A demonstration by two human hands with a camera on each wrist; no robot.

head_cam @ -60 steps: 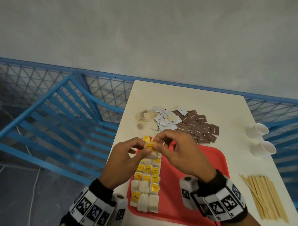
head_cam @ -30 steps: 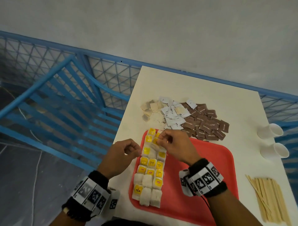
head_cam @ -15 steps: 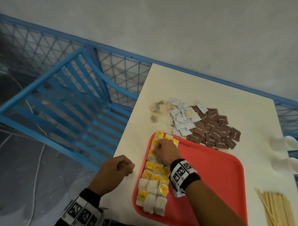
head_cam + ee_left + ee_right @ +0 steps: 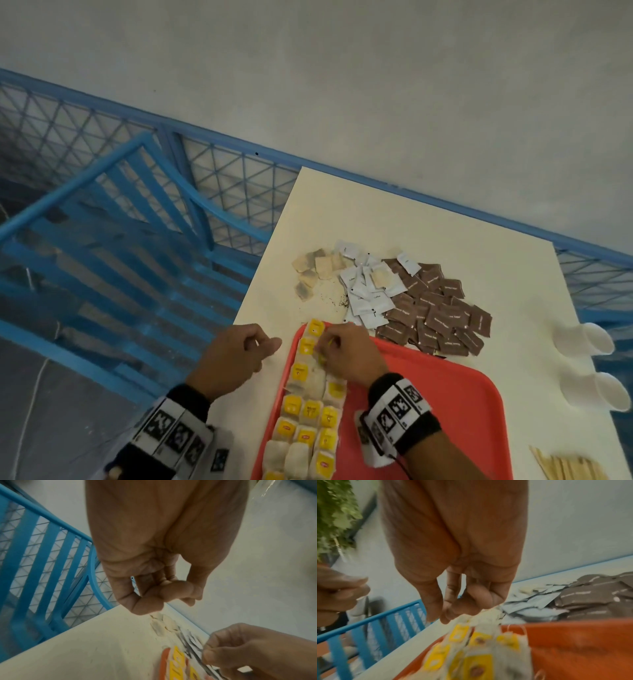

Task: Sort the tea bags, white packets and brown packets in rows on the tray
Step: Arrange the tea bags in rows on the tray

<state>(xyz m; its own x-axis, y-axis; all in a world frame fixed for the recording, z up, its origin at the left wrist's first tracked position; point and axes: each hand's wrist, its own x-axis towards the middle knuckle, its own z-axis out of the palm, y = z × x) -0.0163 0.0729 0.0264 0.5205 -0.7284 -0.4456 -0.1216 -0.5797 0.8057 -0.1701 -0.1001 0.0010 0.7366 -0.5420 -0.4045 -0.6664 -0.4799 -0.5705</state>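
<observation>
On the surface (image 4: 404, 226), my right hand (image 4: 346, 356) pinches a tea bag (image 4: 484, 616) at the tray's (image 4: 462, 394) far-left corner (left hand (image 4: 233, 359) curled, empty).

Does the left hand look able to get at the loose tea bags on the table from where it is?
Probably yes. The left hand hangs empty beside the tray, and only bare table lies between it and the loose tea bags.
</observation>
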